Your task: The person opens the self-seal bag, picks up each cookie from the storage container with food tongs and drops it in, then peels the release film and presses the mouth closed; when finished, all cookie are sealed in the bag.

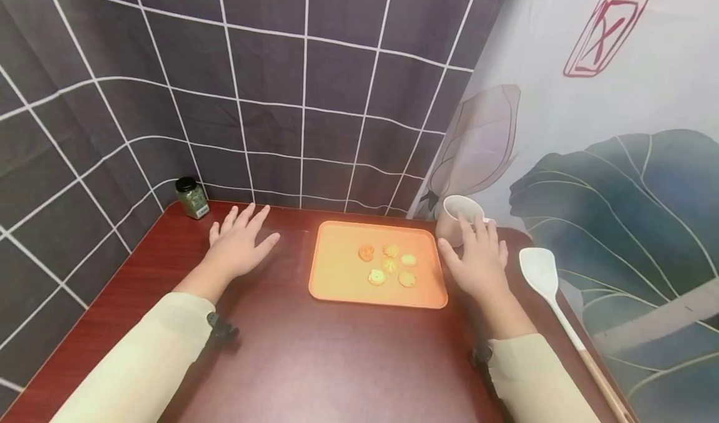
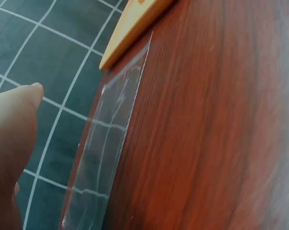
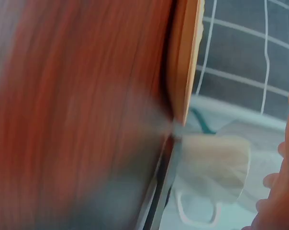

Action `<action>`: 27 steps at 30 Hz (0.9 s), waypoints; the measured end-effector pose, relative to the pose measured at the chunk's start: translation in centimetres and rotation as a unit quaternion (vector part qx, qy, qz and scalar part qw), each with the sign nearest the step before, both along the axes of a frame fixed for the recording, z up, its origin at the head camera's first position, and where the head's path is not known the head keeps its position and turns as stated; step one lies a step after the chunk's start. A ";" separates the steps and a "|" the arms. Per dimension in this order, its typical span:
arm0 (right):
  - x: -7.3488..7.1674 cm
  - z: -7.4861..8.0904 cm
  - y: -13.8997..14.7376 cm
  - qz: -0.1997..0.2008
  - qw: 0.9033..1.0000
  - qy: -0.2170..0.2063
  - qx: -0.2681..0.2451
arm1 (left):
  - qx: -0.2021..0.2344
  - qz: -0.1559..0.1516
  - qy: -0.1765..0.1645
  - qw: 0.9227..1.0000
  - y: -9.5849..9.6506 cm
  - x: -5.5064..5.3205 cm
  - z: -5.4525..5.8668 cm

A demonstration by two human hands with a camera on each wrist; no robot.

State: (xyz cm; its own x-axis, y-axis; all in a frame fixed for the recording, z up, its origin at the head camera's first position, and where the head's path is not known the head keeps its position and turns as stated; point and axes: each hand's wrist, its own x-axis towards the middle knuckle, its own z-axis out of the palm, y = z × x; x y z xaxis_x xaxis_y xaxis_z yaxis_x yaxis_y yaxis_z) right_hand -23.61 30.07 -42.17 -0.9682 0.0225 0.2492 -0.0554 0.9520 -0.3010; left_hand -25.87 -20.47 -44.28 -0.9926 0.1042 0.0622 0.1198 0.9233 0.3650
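Note:
My left hand (image 1: 236, 248) hovers over the left part of the table with its fingers spread and nothing in them; its thumb (image 2: 25, 103) shows in the left wrist view. An orange tray (image 1: 337, 261) lies between the two hands, bearing several small round, flower-like pieces (image 1: 391, 266) in yellow and orange. Just right of the tray, my right hand (image 1: 480, 261) is held with fingers extended, also holding nothing. Its fingertips overlap a pale mug (image 1: 449, 223) in the head view, while the right wrist view shows a gap between the fingers and the mug (image 3: 214, 165).
A green-filled jar (image 1: 193, 199) with a black lid stands at the back left corner. Along the right edge lies a white spatula (image 1: 542, 273) with a wooden handle. A clear strip (image 2: 106, 139) lies near the table's back edge. Grid-patterned cloth (image 1: 269, 98) hangs behind.

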 end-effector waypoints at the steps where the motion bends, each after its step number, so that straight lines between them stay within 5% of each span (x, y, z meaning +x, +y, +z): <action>1: 0.0 0.0 -0.5 0.005 1.000 0.004 0.000 | 0.005 -0.002 0.000 1.000 0.1 0.1 -0.1; 10: 0.2 0.0 -5.5 0.068 0.996 0.047 -0.027 | 0.037 -0.003 0.001 0.999 1.0 0.8 -0.6; 27: -0.2 -0.3 -14.0 0.164 0.984 0.013 -0.061 | 0.031 -0.037 -0.012 0.999 1.0 1.0 -2.2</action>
State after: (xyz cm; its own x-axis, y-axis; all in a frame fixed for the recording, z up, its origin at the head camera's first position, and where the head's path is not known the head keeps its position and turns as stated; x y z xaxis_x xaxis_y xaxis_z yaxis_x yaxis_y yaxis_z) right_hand -23.77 16.09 -42.49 -0.9215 -0.2590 0.2896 -0.3634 0.8382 -0.4067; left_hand -24.89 -19.45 -46.43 -0.9838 0.1730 0.0469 0.1764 0.8877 0.4252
